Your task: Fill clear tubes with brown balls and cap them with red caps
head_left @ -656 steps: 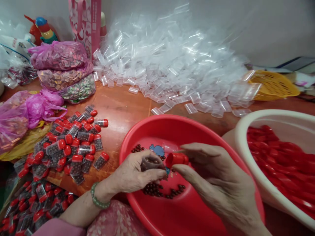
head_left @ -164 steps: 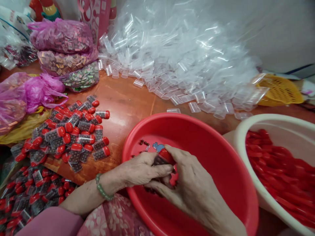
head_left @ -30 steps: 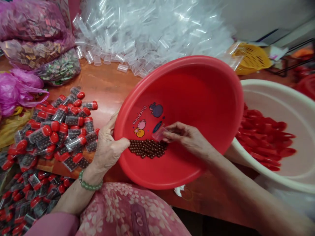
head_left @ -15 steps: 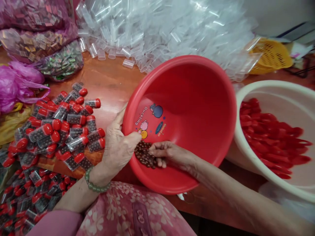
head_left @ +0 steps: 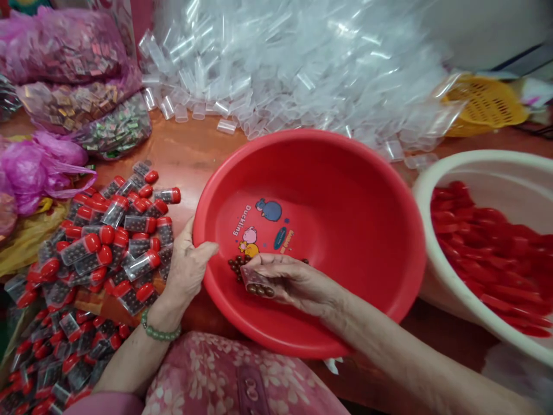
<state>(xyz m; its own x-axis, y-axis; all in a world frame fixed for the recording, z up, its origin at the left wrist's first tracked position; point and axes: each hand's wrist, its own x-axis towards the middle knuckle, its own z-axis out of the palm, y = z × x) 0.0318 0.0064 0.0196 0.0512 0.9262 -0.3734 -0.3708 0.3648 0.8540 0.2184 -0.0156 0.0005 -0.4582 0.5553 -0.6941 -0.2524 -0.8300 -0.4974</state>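
A large red basin (head_left: 363, 230) with duck pictures inside stands before me. My left hand (head_left: 188, 262), a green bead bracelet on its wrist, grips the basin's left rim with the thumb over the edge. Inside the basin, my right hand (head_left: 291, 279) holds a small clear tube (head_left: 258, 282) with brown balls in it. Loose brown balls (head_left: 237, 266) lie beside the tube on the basin's bottom, and a few show behind my right hand.
Red-capped filled tubes (head_left: 114, 236) are heaped at the left. Empty clear tubes (head_left: 280, 69) pile up behind the basin. A cream tub (head_left: 488, 158) of red caps (head_left: 484, 248) stands right, a yellow basket (head_left: 488, 104) behind it. Pink bags (head_left: 64, 52) fill the back left.
The basin has tipped back flatter. In my right hand the tube with balls now shows, and the pile of loose balls looks smaller. My left thumb has moved back to the rim.
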